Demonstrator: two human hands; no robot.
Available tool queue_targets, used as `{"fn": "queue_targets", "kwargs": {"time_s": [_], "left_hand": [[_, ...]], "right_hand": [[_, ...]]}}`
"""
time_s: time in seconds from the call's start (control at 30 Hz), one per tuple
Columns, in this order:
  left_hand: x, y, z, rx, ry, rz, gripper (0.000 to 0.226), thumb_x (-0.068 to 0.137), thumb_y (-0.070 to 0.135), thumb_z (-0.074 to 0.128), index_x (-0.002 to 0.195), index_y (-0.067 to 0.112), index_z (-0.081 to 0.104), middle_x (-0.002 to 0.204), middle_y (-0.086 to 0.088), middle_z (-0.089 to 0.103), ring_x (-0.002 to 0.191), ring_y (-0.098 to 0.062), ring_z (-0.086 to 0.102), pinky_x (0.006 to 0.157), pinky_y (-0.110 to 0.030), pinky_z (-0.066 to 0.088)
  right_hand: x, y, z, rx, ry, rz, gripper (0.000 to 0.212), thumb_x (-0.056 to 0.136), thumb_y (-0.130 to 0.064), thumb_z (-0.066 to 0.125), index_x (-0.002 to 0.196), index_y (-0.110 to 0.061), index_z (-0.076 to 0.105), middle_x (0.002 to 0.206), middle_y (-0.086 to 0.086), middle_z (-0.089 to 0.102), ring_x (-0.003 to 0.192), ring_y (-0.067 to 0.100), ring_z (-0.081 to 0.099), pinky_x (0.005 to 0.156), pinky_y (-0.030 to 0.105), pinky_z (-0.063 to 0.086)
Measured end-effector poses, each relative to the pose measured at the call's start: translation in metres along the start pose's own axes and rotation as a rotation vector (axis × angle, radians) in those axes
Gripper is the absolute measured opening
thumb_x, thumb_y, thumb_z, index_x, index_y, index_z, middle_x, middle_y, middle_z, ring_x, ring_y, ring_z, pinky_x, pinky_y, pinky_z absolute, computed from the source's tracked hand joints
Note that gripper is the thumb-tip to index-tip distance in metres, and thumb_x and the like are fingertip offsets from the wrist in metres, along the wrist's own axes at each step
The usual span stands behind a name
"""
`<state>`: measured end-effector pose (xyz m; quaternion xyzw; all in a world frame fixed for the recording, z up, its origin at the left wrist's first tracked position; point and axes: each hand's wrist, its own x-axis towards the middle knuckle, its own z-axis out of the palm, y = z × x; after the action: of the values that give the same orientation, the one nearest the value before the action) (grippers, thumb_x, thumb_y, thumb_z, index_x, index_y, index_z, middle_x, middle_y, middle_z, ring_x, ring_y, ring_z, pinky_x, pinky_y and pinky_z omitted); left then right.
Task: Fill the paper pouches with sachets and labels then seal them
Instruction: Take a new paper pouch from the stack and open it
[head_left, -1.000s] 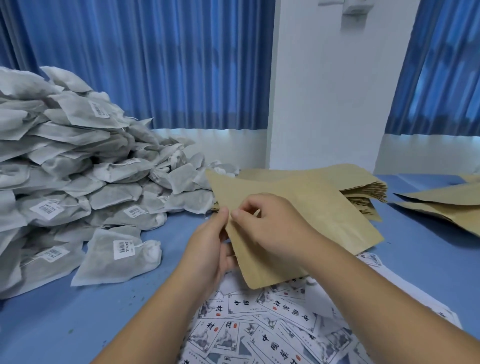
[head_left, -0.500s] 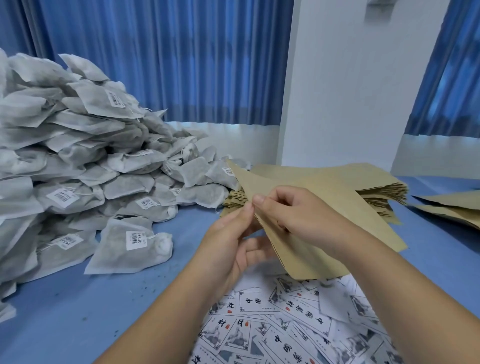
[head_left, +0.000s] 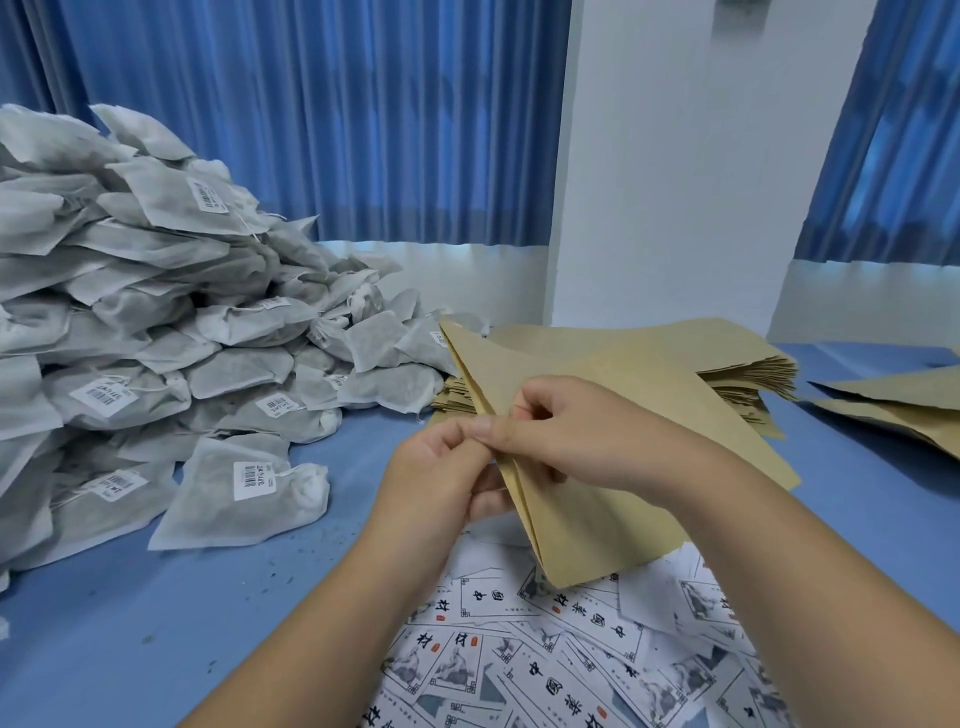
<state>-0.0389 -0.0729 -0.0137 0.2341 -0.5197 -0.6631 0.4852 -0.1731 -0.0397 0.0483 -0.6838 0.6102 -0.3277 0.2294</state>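
Left hand (head_left: 441, 483), right hand (head_left: 563, 431) on pouch (head_left: 613, 525)

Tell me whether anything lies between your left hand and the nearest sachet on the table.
Nothing visible does. The left hand and right hand both pinch the paper pouch at its edge. Only bare blue table separates the left hand from the nearest sachet, which lies loose in front of the pile.

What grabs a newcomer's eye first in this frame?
A big heap of grey sachets fills the left of the blue table. Centre frame, the left hand and right hand pinch the edge of a brown paper pouch, held above scattered printed labels. A stack of pouches lies just behind.
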Motion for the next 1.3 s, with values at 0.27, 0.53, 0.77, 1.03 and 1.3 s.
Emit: {"fn": "queue_targets", "kwargs": {"time_s": [0.27, 0.53, 0.77, 1.03, 1.3], "left_hand": [[-0.001, 0.0, 0.006, 0.096, 0.146, 0.017, 0.025, 0.085, -0.003, 0.05, 0.064, 0.01, 0.048, 0.047, 0.0, 0.053, 0.038, -0.009, 0.049, 0.038, -0.016, 0.041], [-0.003, -0.003, 0.013, -0.037, 0.247, -0.025, 0.031, 0.082, -0.007, 0.042, 0.057, 0.01, 0.05, 0.047, -0.001, 0.051, 0.039, -0.011, 0.05, 0.04, -0.019, 0.044], [-0.007, 0.003, 0.017, 0.205, 0.21, -0.042, 0.005, 0.081, 0.003, 0.051, 0.085, 0.006, 0.05, 0.054, -0.001, 0.062, 0.048, -0.019, 0.066, 0.045, -0.029, 0.053], [-0.007, 0.007, 0.014, 0.42, 0.175, -0.171, 0.019, 0.077, 0.015, 0.047, 0.093, 0.013, 0.055, 0.069, -0.013, 0.064, 0.048, -0.022, 0.063, 0.047, -0.033, 0.053], [0.0, 0.012, -0.005, 0.969, 0.253, -0.127, 0.034, 0.08, 0.005, 0.041, 0.106, 0.024, 0.052, 0.09, -0.003, 0.06, 0.079, -0.021, 0.061, 0.06, -0.027, 0.053]], "right_hand": [[-0.005, -0.011, -0.004, -0.251, 0.075, -0.109, 0.029, 0.082, -0.015, 0.057, 0.058, -0.013, 0.042, 0.062, 0.003, 0.044, 0.057, 0.015, 0.04, 0.055, 0.032, 0.039], [-0.007, -0.012, -0.011, -0.286, 0.131, -0.115, 0.03, 0.074, -0.013, 0.059, 0.052, -0.01, 0.039, 0.054, 0.007, 0.036, 0.05, 0.019, 0.036, 0.051, 0.027, 0.03], [-0.012, -0.019, -0.013, -0.432, 0.185, -0.174, 0.024, 0.073, -0.012, 0.062, 0.055, -0.013, 0.046, 0.056, -0.001, 0.046, 0.051, 0.009, 0.037, 0.045, 0.02, 0.029], [-0.019, -0.043, 0.007, -0.67, 0.141, -0.245, 0.018, 0.072, -0.008, 0.056, 0.062, -0.018, 0.045, 0.075, 0.004, 0.054, 0.071, 0.023, 0.053, 0.059, 0.032, 0.045], [-0.025, -0.056, -0.006, -0.627, 0.353, -0.176, 0.021, 0.073, -0.002, 0.055, 0.063, -0.019, 0.046, 0.075, 0.002, 0.051, 0.071, 0.024, 0.054, 0.053, 0.027, 0.04]]}}
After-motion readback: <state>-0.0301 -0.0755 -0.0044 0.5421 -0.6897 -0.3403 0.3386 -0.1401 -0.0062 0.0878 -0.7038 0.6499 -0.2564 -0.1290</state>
